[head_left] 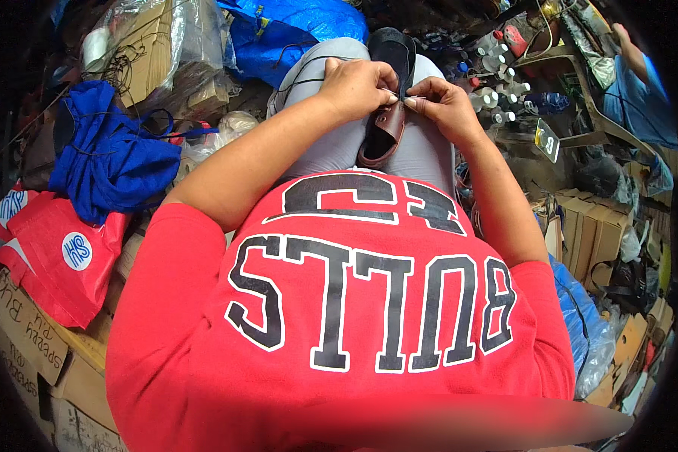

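A brown leather shoe (382,137) with a dark insole (393,50) lies lengthwise between my grey-trousered knees. Over its middle my two hands meet, their fingertips almost touching. My left hand (354,88) is closed in a pinch at the edge of the brown leather upper. From the other side my right hand (443,105) pinches thumb against fingers at the same spot; whatever is between them is too small to tell. A small round hole or stud shows in the leather just below the fingertips. Across my left knee runs a thin black cord (300,84).
Blue cloth (113,154) and a red bag (60,256) lie at the left above cardboard boxes (30,331). Plastic bottles (497,94) cluster beyond my right knee, near a metal frame (591,113). Blue plastic sheeting (286,34) is heaped ahead. More cardboard (591,233) stands at the right.
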A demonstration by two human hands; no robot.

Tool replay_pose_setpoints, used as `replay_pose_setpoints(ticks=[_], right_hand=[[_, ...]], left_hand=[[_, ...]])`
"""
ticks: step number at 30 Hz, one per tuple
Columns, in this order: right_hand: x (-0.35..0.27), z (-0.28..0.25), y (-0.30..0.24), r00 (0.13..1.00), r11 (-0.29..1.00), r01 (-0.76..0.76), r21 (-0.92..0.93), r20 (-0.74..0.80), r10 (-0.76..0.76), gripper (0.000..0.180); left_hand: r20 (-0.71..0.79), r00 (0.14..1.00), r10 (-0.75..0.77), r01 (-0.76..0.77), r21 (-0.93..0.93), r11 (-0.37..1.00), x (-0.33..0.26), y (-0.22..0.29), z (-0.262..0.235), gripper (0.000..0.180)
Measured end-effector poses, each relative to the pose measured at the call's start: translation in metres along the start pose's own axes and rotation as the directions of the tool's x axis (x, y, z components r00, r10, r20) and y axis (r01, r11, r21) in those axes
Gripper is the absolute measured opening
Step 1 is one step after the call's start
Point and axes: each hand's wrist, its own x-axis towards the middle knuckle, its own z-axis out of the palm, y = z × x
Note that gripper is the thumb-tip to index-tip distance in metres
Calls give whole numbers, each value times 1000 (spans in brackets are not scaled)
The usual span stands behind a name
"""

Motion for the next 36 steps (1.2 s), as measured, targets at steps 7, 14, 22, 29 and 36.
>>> replay_pose_setpoints(ticks=[7,14,22,29,36], right_hand=[[-5,-18,2,997,998,-10,69,73,5,8],[-15,-24,0,989,962,146,-232,6,-148,25],[-29,-58,-19,995,995,97,8,-4,-97,15],[3,-67,-2,900,684,84,-725,-239,-364,14],[-3,-10,-51,900,268,422,-866,364,-241,6]], left_hand=[[-188,943,273,-250,141,958,-3,-14,-6,11],[27,992,124,-125,31,992,-7,-4,-17,14],[103,954,280,-295,171,940,2,0,-12,13],[172,920,352,-385,238,892,7,2,-13,10],[204,894,399,-442,253,861,4,-3,-18,10]])
